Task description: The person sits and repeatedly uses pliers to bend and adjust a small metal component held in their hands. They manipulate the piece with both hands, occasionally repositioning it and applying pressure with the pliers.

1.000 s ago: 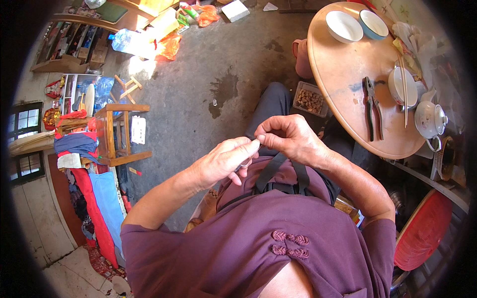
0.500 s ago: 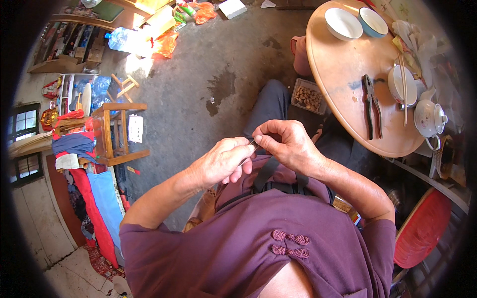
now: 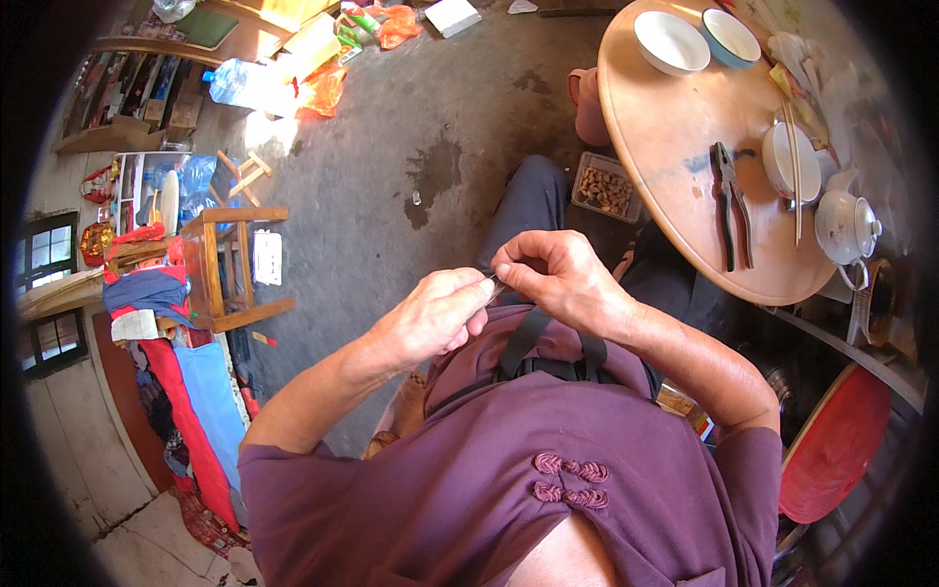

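Beside round table [image 3: 675,147], in mid-air: gripped thin shiny piece [image 3: 497,287] between folded left hand [image 3: 442,309] and pinching right hand [image 3: 562,275]. Looked mid-handling, not yet released; couldn't tell amount left.

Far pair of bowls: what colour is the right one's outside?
That bowl is blue outside, clearest in the head view.

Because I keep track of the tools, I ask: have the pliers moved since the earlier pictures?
No. Judged against the table, the pliers lie in the same place and direction; only the whole view has shifted slightly.
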